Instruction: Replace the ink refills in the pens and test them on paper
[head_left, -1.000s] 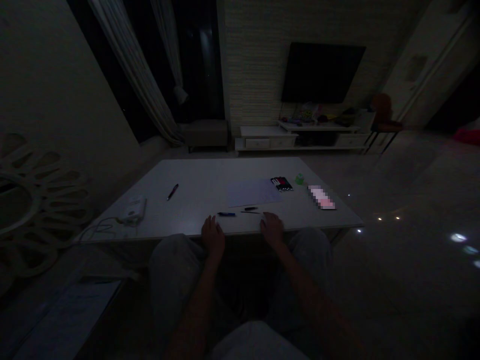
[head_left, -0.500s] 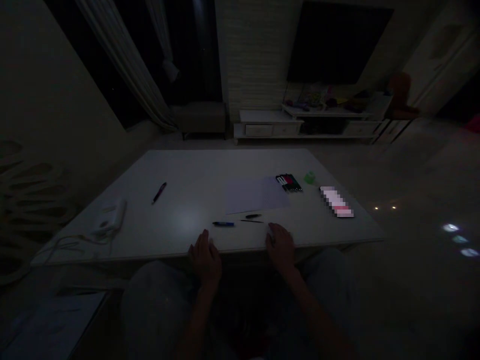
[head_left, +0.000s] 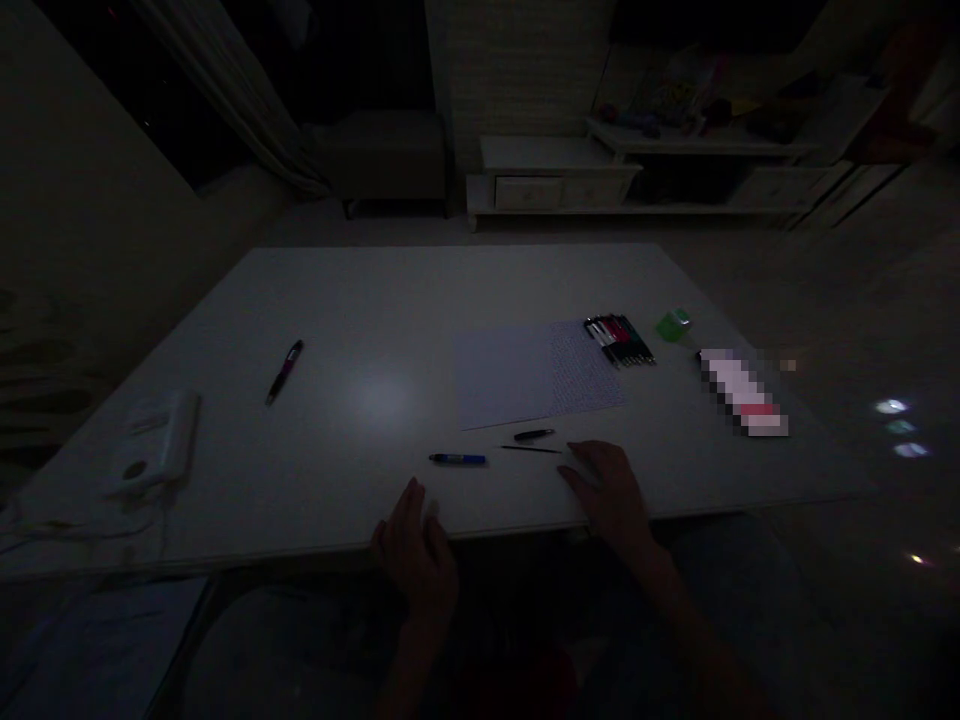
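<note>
Pretty dim room, but both hands are open at the near edge of the white tabletop point(head_left: 360, 290), grip fully released, nothing held. The left hand point(head_left: 416, 565) sits at the edge with its fingers raised. The right hand point(head_left: 611, 495) is closest to a thin black pen point(head_left: 531, 449), lying just beside its fingers with nothing in the way. Right by that are a short black pen point(head_left: 534, 434) and a blue marker point(head_left: 457, 459). Farther up lie a sheet of paper point(head_left: 517, 375), a tight row of pens point(head_left: 619, 340), a small green object point(head_left: 673, 324) and a pixelated pink item point(head_left: 742, 392). Off left are a pink-and-black pen point(head_left: 285, 372) and a white power strip point(head_left: 157, 445). Beyond the table, a white drawer cabinet point(head_left: 551, 192) has colourful stuff piled on its shelf point(head_left: 667, 100).
</note>
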